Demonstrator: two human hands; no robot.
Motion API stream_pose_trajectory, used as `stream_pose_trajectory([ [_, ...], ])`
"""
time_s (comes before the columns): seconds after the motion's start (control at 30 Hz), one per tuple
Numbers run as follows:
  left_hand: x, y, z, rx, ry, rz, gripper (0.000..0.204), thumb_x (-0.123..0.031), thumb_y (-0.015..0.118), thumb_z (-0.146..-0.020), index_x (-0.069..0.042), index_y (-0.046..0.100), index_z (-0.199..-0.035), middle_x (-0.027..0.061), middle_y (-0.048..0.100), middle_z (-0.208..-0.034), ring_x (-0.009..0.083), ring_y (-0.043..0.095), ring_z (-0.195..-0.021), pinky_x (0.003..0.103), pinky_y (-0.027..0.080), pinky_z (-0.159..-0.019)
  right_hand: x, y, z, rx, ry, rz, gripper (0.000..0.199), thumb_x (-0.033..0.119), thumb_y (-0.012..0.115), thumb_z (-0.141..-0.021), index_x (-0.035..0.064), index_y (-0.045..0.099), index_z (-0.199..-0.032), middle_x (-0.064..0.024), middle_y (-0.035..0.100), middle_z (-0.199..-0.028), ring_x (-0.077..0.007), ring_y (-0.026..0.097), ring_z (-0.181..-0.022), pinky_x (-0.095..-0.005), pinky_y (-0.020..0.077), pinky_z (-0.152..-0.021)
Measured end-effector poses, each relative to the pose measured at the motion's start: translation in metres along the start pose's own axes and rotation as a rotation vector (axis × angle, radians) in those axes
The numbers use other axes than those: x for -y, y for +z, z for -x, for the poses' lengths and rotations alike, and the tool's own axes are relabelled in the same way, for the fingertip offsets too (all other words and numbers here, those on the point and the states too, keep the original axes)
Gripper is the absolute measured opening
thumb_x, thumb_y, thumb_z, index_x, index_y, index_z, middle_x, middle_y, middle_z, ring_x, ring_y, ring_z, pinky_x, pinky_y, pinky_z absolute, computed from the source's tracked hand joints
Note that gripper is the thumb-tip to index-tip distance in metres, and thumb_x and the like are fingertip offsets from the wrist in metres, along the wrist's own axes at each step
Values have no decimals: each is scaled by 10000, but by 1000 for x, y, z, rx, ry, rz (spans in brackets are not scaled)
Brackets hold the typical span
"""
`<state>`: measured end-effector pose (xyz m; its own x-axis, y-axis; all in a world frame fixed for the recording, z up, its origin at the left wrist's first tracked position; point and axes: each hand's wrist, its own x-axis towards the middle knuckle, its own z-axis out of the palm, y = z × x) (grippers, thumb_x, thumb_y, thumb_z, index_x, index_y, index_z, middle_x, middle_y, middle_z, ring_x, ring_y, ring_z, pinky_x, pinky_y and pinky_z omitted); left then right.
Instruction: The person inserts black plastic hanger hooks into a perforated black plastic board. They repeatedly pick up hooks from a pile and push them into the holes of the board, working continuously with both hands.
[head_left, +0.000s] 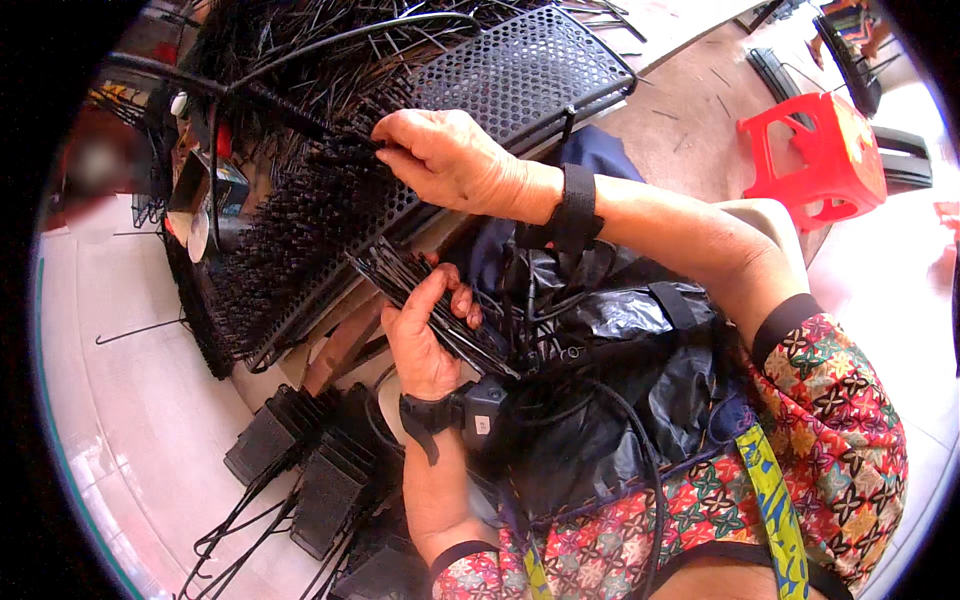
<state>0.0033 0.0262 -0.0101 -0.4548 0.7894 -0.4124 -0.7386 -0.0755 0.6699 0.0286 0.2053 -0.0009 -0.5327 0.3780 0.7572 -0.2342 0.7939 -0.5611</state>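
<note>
The perforated panel (520,75) looks like matt black metal; the thin rods (425,300) are dark, smooth metal; the bag (620,350) is glossy black plastic; the stool (825,150) shiny red plastic; the floor (130,400) smooth, pale tile

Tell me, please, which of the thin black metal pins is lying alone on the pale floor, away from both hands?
It is the single hooked pin on the pale floor at the left, beside the perforated black rack. The others sit bundled in the left hand or stuck in the rack.

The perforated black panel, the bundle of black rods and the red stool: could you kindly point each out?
perforated black panel (520,70), head view, on its bare upper part.
bundle of black rods (400,275), head view, above the left hand's fingers.
red stool (825,150), head view, on its seat.
</note>
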Motion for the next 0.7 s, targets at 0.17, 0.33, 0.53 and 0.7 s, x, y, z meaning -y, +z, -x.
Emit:
stream_pose_trajectory([
  [0.17, -1, 6, 0, -24, 21, -13, 194, -36, 565, -783, -15, 492, -962, 95, 512, -763, 158, 488, -569, 280, 405, -469, -2, 3, -9, 313, -177, 156, 132, 60, 580, -704, 8, 524, -812, -156, 562, -699, -350, 571, -626, -398, 470, -534],
  [0.33, -4, 0, -3, -33, 35, 38, 189, -30, 568, -774, -20, 498, -950, 82, 524, -745, 149, 485, -559, 278, 399, -467, 16, 12, -34, 598, -285, 372, 108, 84, 572, -640, 17, 507, -693, -145, 559, -622, -340, 584, -592, -392, 474, -485],
  [0.53, -11, -2, -5, -57, 152, 64, 167, -68, 567, -799, -38, 500, -948, 44, 527, -743, 134, 470, -574, 276, 405, -502, 21, 1, -16, 367, -89, 161, 259, 243, 628, -770, 0, 541, -763, -171, 559, -630, -322, 591, -594, -362, 451, -472],
  [0.7, -38, 8, -2, -167, 350, 88, 118, -141, 539, -849, -65, 503, -932, 6, 494, -736, 100, 438, -588, 254, 377, -520, 53, -19, 30, 379, 869, -716, 427, 383, 567, -835, -29, 602, -727, -106, 609, -627, -146, 570, -526, -281, 473, -481],
])
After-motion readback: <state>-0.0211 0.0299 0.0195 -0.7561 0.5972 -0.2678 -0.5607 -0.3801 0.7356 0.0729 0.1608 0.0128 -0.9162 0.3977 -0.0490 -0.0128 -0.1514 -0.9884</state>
